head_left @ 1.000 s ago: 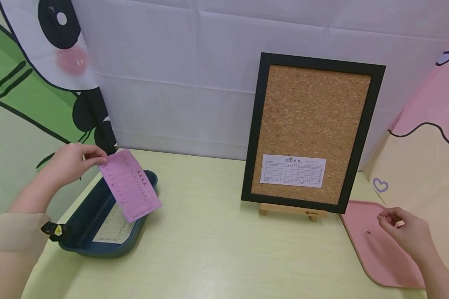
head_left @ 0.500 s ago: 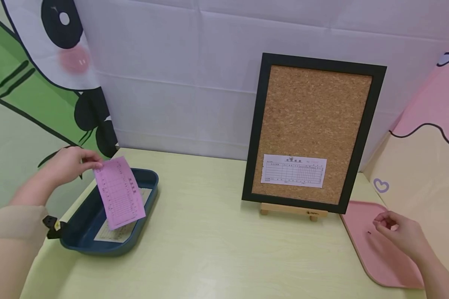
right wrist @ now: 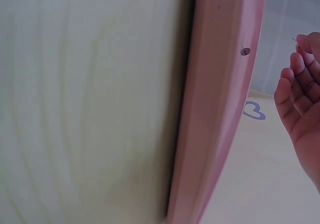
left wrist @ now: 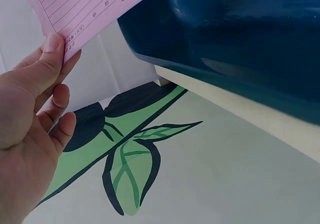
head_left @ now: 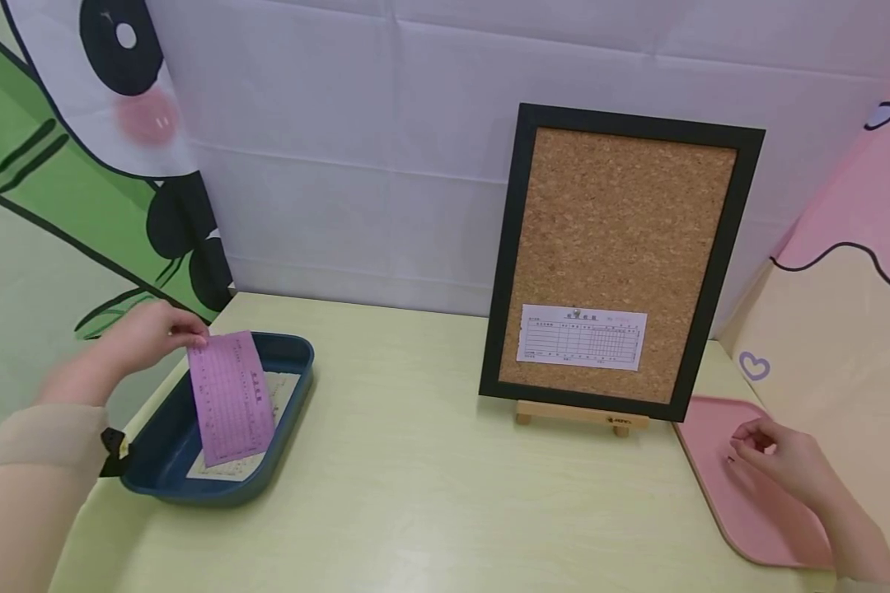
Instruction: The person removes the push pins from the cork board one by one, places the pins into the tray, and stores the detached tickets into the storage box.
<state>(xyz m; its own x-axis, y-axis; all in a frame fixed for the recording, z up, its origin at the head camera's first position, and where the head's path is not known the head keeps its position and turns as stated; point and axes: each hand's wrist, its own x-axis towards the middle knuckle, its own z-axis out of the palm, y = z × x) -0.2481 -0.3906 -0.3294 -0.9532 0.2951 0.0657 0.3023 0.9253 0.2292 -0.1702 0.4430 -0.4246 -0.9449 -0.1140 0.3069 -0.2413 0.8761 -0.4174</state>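
Note:
My left hand pinches a pink printed slip by its upper left corner, above the blue tray. In the left wrist view, thumb and forefinger hold the edge of the slip. A pale printed slip lies in the tray, partly covered by the pink one. Over the pink tray, my right hand has thumb and forefinger together. In the right wrist view a thin pin of a thumbtack sticks out from the fingertips; its head is hidden. Another thumbtack lies on the pink tray.
A black-framed cork board leans on a small wooden stand at the back of the table. A white printed slip is tacked low on the cork. Printed cloth hangs behind the table.
My left hand has lowered the pink slip and drawn it left, further over the blue tray; the slip now hangs more upright. My right hand has drifted slightly left over the pink tray.

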